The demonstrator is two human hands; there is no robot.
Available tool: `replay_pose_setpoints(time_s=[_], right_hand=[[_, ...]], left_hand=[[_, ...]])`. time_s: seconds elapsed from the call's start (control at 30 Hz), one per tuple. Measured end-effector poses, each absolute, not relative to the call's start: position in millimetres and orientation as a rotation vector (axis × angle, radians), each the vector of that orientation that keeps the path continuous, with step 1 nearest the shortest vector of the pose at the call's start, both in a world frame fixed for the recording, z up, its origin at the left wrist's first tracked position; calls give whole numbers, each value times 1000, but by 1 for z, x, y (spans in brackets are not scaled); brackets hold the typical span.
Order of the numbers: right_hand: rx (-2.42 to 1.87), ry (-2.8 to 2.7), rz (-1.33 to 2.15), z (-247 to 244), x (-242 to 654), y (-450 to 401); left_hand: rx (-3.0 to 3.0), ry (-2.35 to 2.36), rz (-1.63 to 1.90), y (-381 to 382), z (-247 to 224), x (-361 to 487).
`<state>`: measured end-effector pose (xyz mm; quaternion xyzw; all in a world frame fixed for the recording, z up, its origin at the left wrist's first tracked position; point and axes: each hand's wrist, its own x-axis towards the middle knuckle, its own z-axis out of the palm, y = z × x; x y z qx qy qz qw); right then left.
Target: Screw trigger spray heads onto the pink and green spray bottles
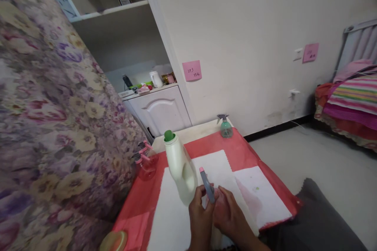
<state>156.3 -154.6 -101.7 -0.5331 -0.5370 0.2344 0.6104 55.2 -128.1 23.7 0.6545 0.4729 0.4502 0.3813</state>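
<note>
My left hand [200, 211] is closed around the grey spray head [206, 183] of a spray bottle, its pink nozzle tip pointing up and away. Fingers of my right hand [232, 215] wrap the bottle's see-through, pinkish body [218, 204], mostly hidden behind them. Whether the head sits fully on the neck cannot be made out. Just left of my hands a tall pale-green jug [180, 168] with a handle stands upright, a green piece [169, 136] in its uncapped mouth. Under it lies a white cloth [167, 204] on the red-covered table [135, 204].
Clear spray bottles with pink parts [145, 160] stand at the table's left edge, beside a floral curtain [67, 125]. A green spray bottle [226, 127] is at the back. A stained white sheet [273, 194] lies right; a round lid-like object [113, 241] sits front left.
</note>
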Motion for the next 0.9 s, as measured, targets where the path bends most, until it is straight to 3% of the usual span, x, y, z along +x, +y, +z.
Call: replay_pose_setpoints(time_s=[0.43,0.9], right_hand=[[-1215,-1254,472,-99,154,-153],[-1211,-1207,581,-111,156,-153]], left_hand=[[1902,1094,928,-120,32,43],[1781,1136,1113,-123,22,53]])
